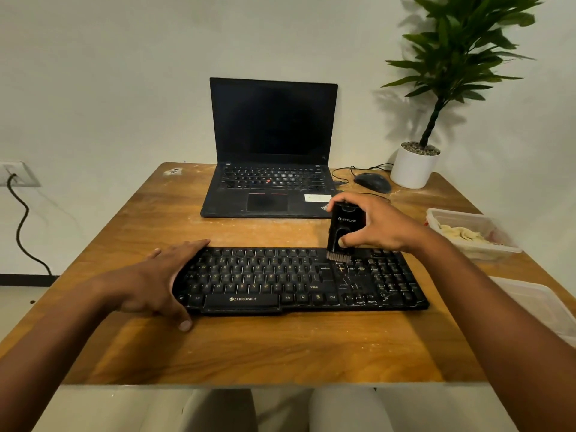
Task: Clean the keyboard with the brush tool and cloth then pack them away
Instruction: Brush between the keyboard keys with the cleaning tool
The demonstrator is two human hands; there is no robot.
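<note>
Head view: keyboard (299, 280) near table (249, 347) front edge; left hand (159, 282) spread, clasping its left end; right hand (377, 226) pinching brush tool (343, 230), bristles on keys; bare wood ahead; white wall.

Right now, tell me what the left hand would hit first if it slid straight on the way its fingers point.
The left hand lies flat on the keyboard's left end, fingers pointing up and right toward the laptop. Past bare table, the laptop's front left corner looks likeliest, though depth is unclear.

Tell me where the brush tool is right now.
In the head view, the brush tool is right of centre, gripped by the right hand, bristles down on the keyboard's top rows, just before the laptop.
</note>
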